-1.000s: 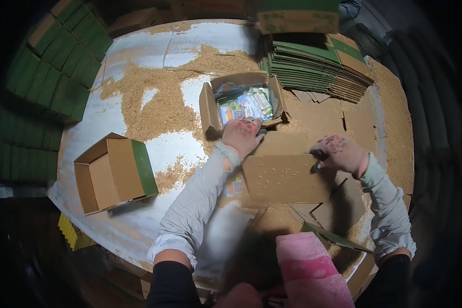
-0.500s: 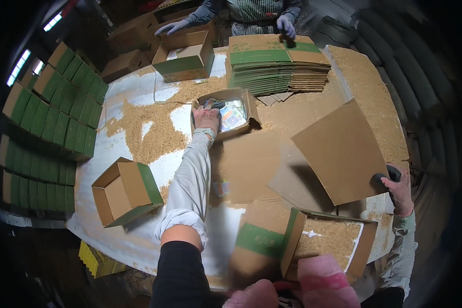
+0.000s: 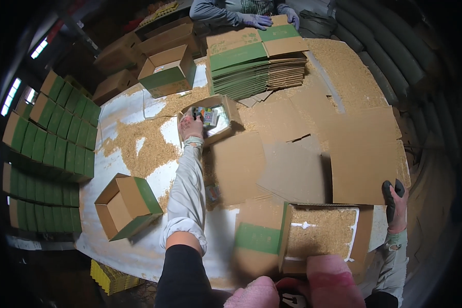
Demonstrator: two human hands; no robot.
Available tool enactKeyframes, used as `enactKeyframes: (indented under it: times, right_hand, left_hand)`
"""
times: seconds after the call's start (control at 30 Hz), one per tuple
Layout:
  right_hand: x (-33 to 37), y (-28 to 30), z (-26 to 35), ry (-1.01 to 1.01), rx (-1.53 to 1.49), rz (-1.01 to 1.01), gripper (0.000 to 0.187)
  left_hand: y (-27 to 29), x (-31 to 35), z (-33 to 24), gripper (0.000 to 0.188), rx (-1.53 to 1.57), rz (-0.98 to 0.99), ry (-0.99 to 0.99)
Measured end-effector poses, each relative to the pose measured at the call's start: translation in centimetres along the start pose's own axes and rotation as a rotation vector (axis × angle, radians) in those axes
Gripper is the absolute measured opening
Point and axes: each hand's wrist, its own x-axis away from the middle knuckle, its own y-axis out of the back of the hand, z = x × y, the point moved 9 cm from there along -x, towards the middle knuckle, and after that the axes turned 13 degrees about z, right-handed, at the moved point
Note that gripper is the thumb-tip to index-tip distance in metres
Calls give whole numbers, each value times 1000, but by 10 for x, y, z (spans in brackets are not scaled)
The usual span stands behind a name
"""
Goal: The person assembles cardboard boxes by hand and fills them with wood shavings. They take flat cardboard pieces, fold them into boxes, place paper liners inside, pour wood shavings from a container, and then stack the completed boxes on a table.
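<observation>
My left hand (image 3: 192,126), in a pinkish glove with dark fingertips, reaches into a small worn cardboard box (image 3: 231,110) at the table's middle. Its fingers are closed on small colourful printed cards (image 3: 208,117) at the box's opening; their exact number cannot be made out. At the right, my right hand (image 3: 397,206) is closed on the lower right corner of a flat cardboard sheet (image 3: 362,159). Close to my body, an open green-banded carton (image 3: 367,236) holds sawdust-like filling (image 3: 318,236) with white strips along its edges.
Across the table, a co-worker's gloved hands (image 3: 259,21) rest on a stack of flattened cartons (image 3: 241,72). Open cartons stand at far left (image 3: 167,72) and near left (image 3: 128,205). Green-banded boxes (image 3: 61,123) are piled left. Loose sawdust (image 3: 143,133) covers parts of the table.
My left hand has raised the printed cards within the box. My right hand has swung the cardboard sheet rightward and lower. The co-worker's hands have come together on the carton stack.
</observation>
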Motion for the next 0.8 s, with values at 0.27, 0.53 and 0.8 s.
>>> enactKeyframes:
  times: [0.27, 0.53, 0.8]
  right_hand:
    - [8, 59, 76, -57, -21, -530, 28]
    - [141, -146, 53, 459, 206, 610, 23]
    - [58, -145, 63, 185, 342, 996, 15]
  left_hand:
    - [110, 315, -235, 40, 504, -36, -1085]
    - [83, 321, -188, 32, 60, 232, -722]
    - [59, 346, -174, 33, 938, 586, -295]
